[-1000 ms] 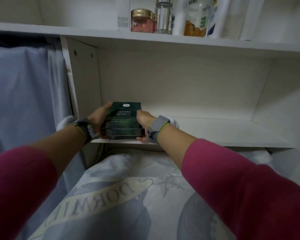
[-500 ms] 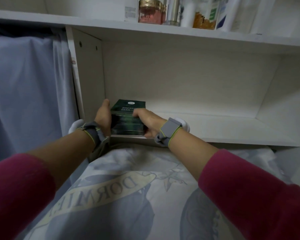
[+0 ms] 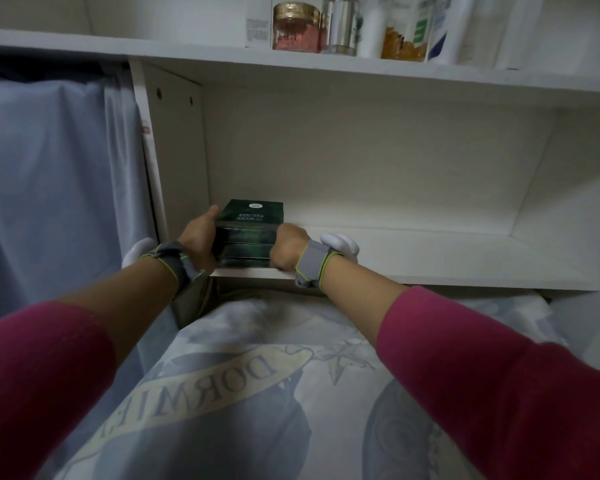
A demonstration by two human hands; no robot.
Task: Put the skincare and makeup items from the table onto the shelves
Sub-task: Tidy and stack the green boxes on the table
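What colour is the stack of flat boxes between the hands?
Dark green stack, white print on top; head view.

The stacked green boxes (image 3: pixel 253 233) you're holding look like smooth card with a slight sheen. The top face catches a soft reflection, and they sit on a shelf board (image 3: pixel 430 258) of white laminate, matt with a faint grain (the side panel (image 3: pixel 177 150) looks the same). Your wrist straps (image 3: pixel 312 261) are grey woven fabric edged in bright green, your sleeves (image 3: pixel 499 375) a soft matt knit, and the printed cloth (image 3: pixel 257 393) below is smooth and dull. Up top, the jar (image 3: pixel 296 32) is clear and glossy under its lid (image 3: pixel 296 10) — shiny, gold-coloured, metallic-looking.
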